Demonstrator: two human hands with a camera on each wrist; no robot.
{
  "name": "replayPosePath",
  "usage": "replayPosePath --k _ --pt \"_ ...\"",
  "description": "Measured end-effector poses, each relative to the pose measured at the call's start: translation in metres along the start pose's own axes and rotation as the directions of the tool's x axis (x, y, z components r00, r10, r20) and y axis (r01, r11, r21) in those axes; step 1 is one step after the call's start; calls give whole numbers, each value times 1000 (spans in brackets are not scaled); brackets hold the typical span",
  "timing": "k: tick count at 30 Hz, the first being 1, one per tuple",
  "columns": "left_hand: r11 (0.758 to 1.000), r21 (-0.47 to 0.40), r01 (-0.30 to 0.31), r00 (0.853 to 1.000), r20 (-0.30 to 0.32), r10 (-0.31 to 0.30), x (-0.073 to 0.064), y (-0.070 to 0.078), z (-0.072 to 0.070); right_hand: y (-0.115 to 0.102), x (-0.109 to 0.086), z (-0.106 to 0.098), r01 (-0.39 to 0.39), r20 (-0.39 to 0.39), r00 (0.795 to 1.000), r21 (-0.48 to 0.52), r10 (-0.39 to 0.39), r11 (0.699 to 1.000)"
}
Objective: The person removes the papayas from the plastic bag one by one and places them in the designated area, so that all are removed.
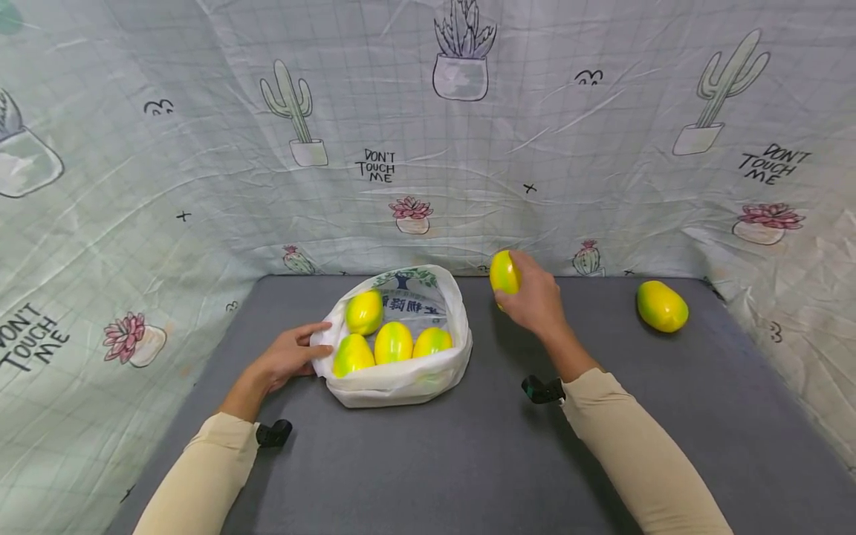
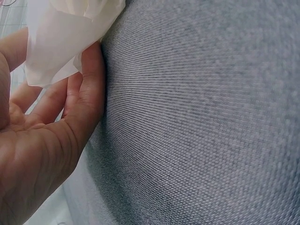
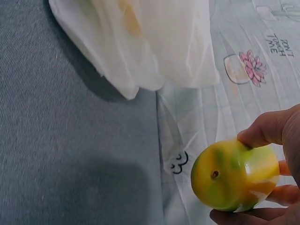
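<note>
A white plastic bag (image 1: 401, 394) lies with its mouth wide, several yellow-green mangoes (image 1: 393, 342) inside it. At its left rim, my left hand (image 1: 289, 358) holds the edge, and in the left wrist view the bag's white corner (image 2: 56, 51) hangs between thumb and fingers. To the right of the bag, my right hand (image 1: 537, 296) grips another mango (image 1: 504, 272) raised above the table. The right wrist view shows this mango (image 3: 229, 176) stem-scar outward, thumb on one side and fingers on the other.
One more mango (image 1: 662, 306) lies on the grey table (image 1: 428, 468) at the far right. A cactus-print cloth (image 1: 495, 148) hangs behind the table and along both sides. Printed writing and a tree show on the bag's inner back wall.
</note>
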State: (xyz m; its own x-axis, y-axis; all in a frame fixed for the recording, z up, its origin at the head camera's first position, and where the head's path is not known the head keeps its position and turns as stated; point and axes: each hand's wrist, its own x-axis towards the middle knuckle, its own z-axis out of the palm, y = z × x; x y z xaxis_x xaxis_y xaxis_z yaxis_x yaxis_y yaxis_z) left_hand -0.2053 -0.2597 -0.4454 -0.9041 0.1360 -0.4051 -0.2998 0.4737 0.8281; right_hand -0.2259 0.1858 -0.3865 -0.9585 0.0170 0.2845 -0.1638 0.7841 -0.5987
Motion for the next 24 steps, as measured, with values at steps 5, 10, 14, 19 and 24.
replayPosePath --k 5,10,14,19,24 --pt "1000 -11 -13 1000 8 13 0 -1 0 9 0 -4 -24 4 1000 -3 24 1000" --pt "1000 -8 -9 1000 11 9 2 -1 1 17 -2 -10 -37 14 999 -7 38 999" --pt "1000 -7 -4 1000 11 4 3 -1 1 21 -4 -15 -52 26 998 -11 52 999" --pt "1000 -6 -6 1000 12 6 2 -2 0 26 -5 -20 -51 25 998 -15 51 999" --pt "1000 -4 -3 1000 10 3 3 -2 -1 31 -4 -26 -50 28 998 -23 50 998"
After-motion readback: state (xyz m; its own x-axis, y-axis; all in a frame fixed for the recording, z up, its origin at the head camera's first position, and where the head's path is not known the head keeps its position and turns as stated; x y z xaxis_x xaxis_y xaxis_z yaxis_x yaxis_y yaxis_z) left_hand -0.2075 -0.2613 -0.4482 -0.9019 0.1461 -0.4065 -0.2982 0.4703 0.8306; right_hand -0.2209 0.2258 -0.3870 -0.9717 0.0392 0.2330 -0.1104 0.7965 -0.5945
